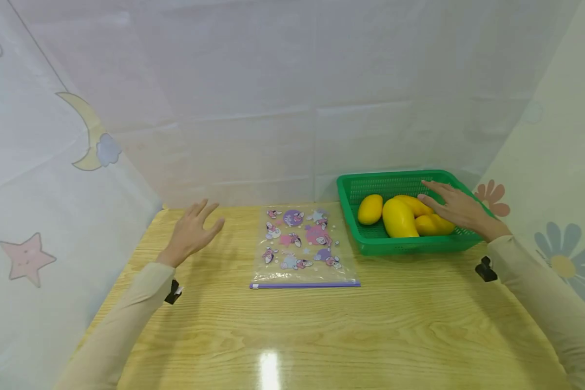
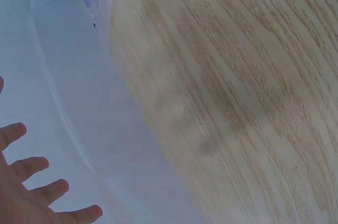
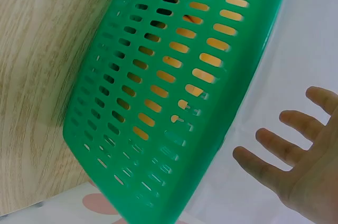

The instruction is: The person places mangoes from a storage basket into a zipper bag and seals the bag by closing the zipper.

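A green plastic basket (image 1: 385, 247) with slotted sides stands at the back right of the table. Inside it lie several yellow mangoes (image 1: 398, 218). My right hand (image 1: 457, 207) hovers over the basket's right part, fingers spread, gripping nothing. The right wrist view shows that hand (image 3: 309, 163) beyond the basket's rim, with the slotted wall (image 3: 148, 76) close to the camera. Left of the basket, a clear zip bag (image 1: 302, 246) with cartoon prints lies flat, its purple slider edge toward me. My left hand (image 1: 191, 232) is held above the table, left of the bag, fingers extended and holding nothing.
The wood-grain table (image 1: 297, 330) ends at a pale sheet (image 1: 244, 108) hanging behind it. More printed sheet material stands at the left and right sides. Each wrist carries a small black device (image 1: 486, 269).
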`<act>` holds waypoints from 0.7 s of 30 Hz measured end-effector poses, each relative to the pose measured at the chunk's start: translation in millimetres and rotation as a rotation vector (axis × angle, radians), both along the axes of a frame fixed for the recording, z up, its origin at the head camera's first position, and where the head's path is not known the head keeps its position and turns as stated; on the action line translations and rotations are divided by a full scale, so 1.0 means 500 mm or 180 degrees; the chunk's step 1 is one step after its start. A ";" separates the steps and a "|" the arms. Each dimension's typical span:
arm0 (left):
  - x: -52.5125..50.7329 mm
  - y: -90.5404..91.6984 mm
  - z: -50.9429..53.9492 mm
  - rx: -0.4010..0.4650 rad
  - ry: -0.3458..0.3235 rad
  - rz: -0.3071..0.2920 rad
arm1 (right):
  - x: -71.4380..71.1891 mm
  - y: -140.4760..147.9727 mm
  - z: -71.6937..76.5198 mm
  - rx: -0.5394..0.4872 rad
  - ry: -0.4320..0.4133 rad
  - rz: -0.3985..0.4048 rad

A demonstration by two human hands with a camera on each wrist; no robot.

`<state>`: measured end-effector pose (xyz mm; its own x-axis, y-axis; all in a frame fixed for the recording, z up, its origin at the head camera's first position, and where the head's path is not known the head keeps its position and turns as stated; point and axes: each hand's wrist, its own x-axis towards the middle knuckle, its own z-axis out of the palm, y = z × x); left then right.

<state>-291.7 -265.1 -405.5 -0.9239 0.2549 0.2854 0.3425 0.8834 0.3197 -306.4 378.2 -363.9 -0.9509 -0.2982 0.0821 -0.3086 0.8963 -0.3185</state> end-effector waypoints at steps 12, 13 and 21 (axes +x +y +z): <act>0.004 0.009 -0.007 -0.0003 -0.0039 -0.0064 | 0.004 -0.003 0.006 -0.0160 -0.0169 -0.0023; 0.005 0.010 -0.008 -0.0011 -0.0042 -0.0066 | 0.004 -0.003 0.006 -0.0178 -0.0189 -0.0023; 0.013 0.017 -0.021 0.0020 -0.0031 -0.0153 | 0.004 -0.001 0.001 -0.0279 -0.0279 -0.0035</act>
